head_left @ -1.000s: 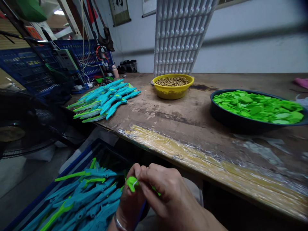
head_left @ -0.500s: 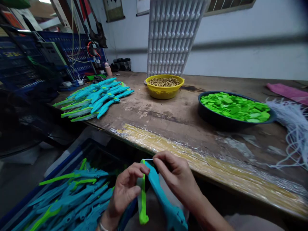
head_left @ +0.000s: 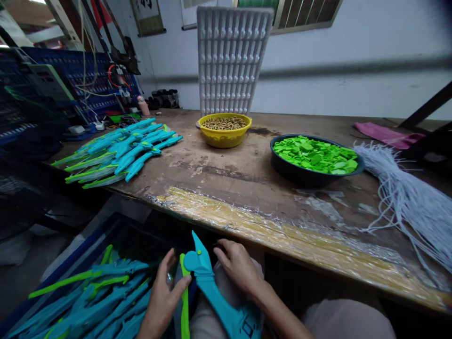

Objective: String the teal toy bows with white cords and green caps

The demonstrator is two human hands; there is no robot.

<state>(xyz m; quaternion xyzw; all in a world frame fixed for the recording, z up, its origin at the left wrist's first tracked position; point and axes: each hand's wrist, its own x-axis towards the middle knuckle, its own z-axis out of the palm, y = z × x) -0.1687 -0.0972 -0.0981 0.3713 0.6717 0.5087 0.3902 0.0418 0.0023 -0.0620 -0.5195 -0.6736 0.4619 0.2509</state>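
Observation:
A blue tool (head_left: 215,293) with a pointed tip and a bright green strip (head_left: 184,308) beside it stands slanted over my lap. On its left side is my left hand (head_left: 163,297), fingers apart, with the thumb tip against the tool near its round blue part. My right hand (head_left: 240,267) is just right of the pointed tip, its fingers loosely bent and apart, with nothing visible between them. The tool's lower end runs out of the picture behind my right forearm.
Below left, a blue crate (head_left: 106,227) holds several similar tools. On the table (head_left: 197,165) are a pile of blue-green tools (head_left: 132,146), a yellow bowl of metal rings (head_left: 225,138), a dark basin (head_left: 300,176) of green pieces, white cords (head_left: 406,202) and a pink cloth (head_left: 388,135).
The tool has turned, showing its round part and pointed tip. My left hand has moved left and down and spread; my right hand has come off the tool's upper end. The view has shifted right.

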